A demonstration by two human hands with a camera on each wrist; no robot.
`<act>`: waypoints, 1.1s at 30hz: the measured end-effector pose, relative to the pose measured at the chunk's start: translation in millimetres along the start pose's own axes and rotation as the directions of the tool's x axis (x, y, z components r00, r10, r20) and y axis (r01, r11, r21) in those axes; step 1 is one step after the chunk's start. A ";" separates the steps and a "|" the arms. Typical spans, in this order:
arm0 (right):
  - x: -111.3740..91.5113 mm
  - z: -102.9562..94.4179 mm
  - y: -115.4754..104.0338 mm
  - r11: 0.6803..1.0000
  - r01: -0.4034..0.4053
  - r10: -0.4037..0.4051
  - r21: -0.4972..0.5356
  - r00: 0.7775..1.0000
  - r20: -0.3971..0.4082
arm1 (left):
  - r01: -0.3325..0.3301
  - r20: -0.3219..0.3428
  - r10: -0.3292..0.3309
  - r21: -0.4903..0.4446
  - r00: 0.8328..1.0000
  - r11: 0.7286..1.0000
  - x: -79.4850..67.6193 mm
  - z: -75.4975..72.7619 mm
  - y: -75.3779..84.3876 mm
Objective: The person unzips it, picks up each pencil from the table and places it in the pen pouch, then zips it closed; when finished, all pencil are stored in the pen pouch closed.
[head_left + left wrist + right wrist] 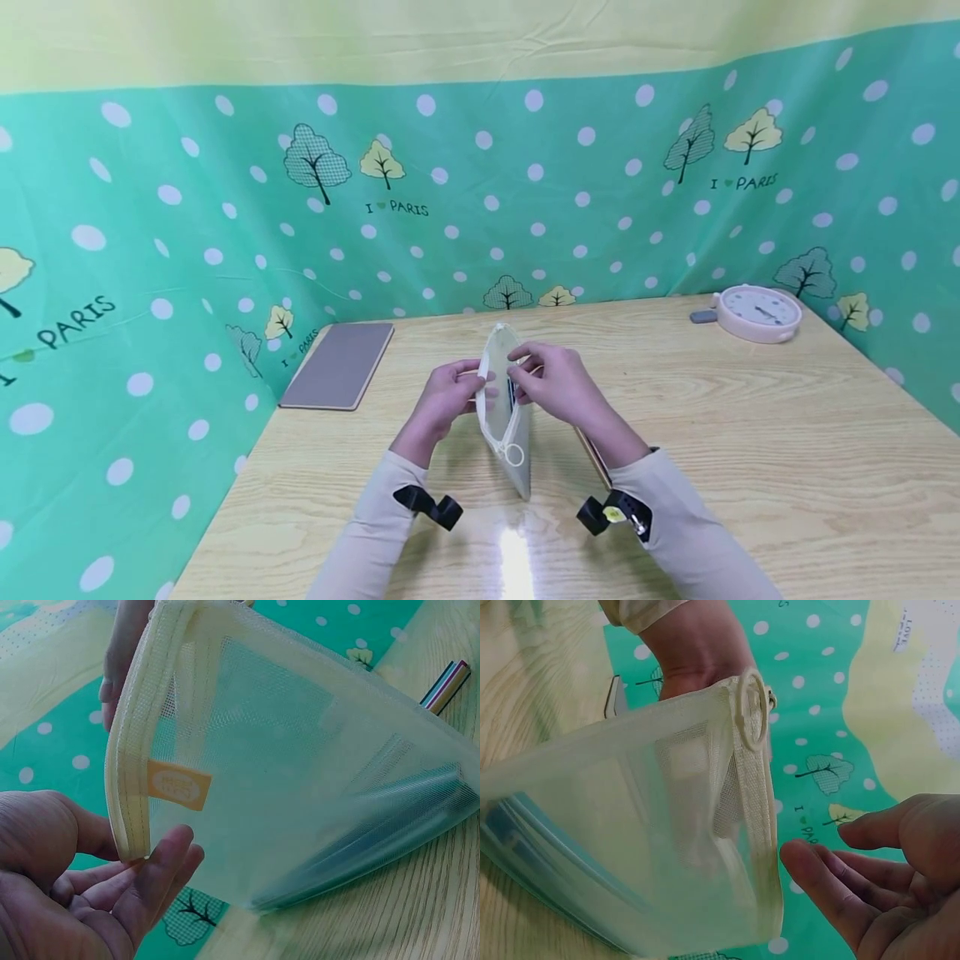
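A pale mesh zip pouch [522, 467] stands upright on its lower edge, its zipped mouth gaping toward me. My left hand [447, 396] pinches the left side of that mouth between thumb and fingers. At the right side hovers my right hand [558, 383], its fingers loosely bent. In the right wrist view, the fingertips [799, 859] are right at the zip edge with nothing between them and the thumb. Through the mesh, dark blue long items [375, 825] show at the pouch's bottom. A ring pull [514, 455] hangs from the near end of the zip.
A grey notebook [337, 367] lies at the back left of the wooden table [750, 433]. At the back right is a round pale pink clock [759, 312] beside a small grey block [703, 317]. A thin striped item [594, 457] lies partly under my right forearm.
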State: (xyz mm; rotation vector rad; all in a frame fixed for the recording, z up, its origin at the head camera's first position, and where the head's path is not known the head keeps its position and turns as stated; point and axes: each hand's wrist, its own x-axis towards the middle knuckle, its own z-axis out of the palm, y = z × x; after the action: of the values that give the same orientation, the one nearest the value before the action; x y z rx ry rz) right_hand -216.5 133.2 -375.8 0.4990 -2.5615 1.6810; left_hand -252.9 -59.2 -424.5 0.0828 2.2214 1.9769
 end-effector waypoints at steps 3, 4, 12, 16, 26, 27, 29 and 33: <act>0.8 -8.2 0.4 0.999 -0.025 0.025 0.022 1.000 -0.017 | 0.003 0.001 -0.003 -0.007 1.000 1.000 0.0 -0.1 -0.9; 1.3 -12.1 1.7 0.999 -0.036 0.036 0.031 0.999 -0.026 | 0.002 0.001 -0.002 -0.006 1.000 1.000 -0.1 0.0 -1.2; 19.3 -48.1 47.9 0.979 -0.192 0.198 -0.072 0.977 0.081 | 0.011 0.013 -0.011 0.022 1.000 1.000 -0.5 0.3 -0.9; 32.9 -56.3 82.8 0.925 -0.239 0.312 -0.296 0.922 0.228 | -0.001 0.009 0.001 0.028 1.000 1.000 -0.1 -1.1 2.9; 31.4 -51.6 117.3 0.833 -0.270 0.396 -0.483 0.900 0.180 | -0.009 0.030 0.009 -0.003 0.999 1.000 0.9 -4.0 4.5; 30.9 -51.2 116.8 0.836 -0.284 0.404 -0.469 0.898 0.176 | -0.009 0.031 0.009 -0.005 0.999 1.000 1.0 -4.1 4.4; 31.3 -50.0 114.5 0.838 -0.315 0.424 -0.446 0.890 0.169 | -0.008 0.032 0.008 -0.006 0.999 1.000 0.9 -4.5 4.2; 34.4 -46.3 110.7 0.834 -0.306 0.421 -0.460 0.891 0.169 | -0.005 0.022 0.006 -0.012 1.000 1.000 0.6 -6.4 2.6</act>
State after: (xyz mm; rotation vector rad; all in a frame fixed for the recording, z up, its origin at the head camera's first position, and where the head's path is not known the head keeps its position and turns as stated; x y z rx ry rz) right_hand -287.4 206.4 -447.9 0.2180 -3.2735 1.1159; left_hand -254.7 -65.0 -421.2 0.1089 2.1975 1.9822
